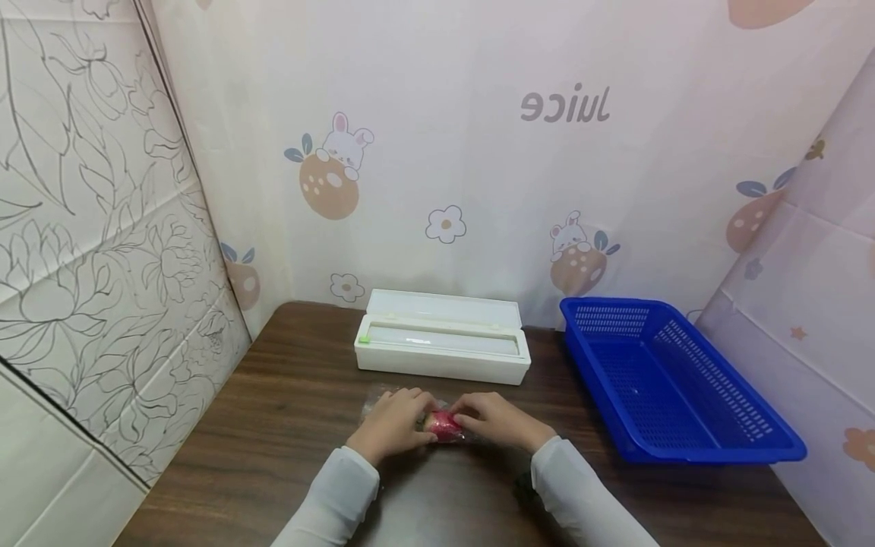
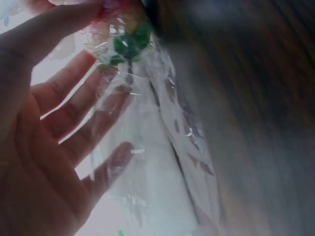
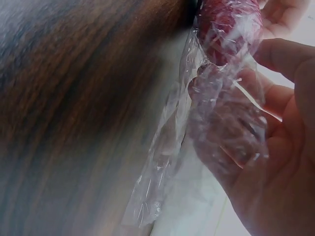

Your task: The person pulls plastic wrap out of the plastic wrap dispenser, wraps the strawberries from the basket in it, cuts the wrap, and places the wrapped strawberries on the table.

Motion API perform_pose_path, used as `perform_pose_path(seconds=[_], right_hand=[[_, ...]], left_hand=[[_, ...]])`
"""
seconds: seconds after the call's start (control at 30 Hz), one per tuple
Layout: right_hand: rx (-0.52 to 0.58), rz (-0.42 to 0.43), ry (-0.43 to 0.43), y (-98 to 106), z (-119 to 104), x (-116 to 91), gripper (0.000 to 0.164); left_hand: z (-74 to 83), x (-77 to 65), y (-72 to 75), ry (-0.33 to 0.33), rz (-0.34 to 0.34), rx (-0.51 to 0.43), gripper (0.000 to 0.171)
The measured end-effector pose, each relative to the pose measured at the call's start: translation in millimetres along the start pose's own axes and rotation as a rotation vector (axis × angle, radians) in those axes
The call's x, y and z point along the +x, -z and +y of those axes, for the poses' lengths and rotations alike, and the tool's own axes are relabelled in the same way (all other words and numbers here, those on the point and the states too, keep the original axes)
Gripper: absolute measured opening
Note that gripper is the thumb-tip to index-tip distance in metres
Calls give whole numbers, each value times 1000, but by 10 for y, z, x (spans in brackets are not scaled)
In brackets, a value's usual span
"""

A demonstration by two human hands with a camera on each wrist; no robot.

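A red fruit (image 1: pixel 444 426) lies on the table between both hands, wrapped in clear cling film (image 2: pixel 147 98). Its left end is pale yellow, with a green leaf (image 2: pixel 132 45) and a dark stem under the film. My left hand (image 1: pixel 396 424) holds the fruit at that end, thumb near and fingers on the far side. My right hand (image 1: pixel 502 419) grips the red end (image 3: pixel 230 29), thumb and fingertips on the wrapping. Loose, crumpled film (image 3: pixel 226 118) trails out from both ends and overlaps the fingers in the wrist views.
Behind the hands stands a long white cling film box (image 1: pixel 437 363), its lid (image 1: pixel 444 308) raised and a roll (image 1: pixel 437 339) inside. A blue plastic basket (image 1: pixel 615 410) sits on the right of the brown wooden table (image 1: pixel 273 425). Patterned sheets (image 1: pixel 444 152) hang behind and at the sides.
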State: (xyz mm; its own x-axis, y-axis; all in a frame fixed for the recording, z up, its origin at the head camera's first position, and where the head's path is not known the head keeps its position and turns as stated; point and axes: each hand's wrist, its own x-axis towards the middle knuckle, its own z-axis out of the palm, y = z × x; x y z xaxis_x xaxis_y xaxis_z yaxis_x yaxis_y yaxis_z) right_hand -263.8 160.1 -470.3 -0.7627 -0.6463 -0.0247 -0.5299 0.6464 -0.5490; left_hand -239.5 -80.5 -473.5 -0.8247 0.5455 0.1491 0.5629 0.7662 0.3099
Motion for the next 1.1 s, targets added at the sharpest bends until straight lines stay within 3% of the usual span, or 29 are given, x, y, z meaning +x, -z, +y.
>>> perform_pose_path(seconds=[0.3,0.5,0.67,0.87,1.0,1.1], right_hand=[[-40,63,17,22,-31,-55,21],[-144,173,136,-3,-69,-80,23],[-232,169,115,-28,-91,-85,36],[-219,140,77,-58,-89,-77,44],[-210,159,102,-89,-72,-56,44],[-187,166,117,-110,-56,-35,42]], left_hand=[[-84,38,-55,40,-62,-219,41],[-113,50,-112,55,-57,-231,41],[-122,57,-118,55,-51,-234,38],[-140,63,-132,55,-70,-300,37],[-156,67,-122,70,-75,-370,31],[-167,76,-111,84,-81,-372,27]])
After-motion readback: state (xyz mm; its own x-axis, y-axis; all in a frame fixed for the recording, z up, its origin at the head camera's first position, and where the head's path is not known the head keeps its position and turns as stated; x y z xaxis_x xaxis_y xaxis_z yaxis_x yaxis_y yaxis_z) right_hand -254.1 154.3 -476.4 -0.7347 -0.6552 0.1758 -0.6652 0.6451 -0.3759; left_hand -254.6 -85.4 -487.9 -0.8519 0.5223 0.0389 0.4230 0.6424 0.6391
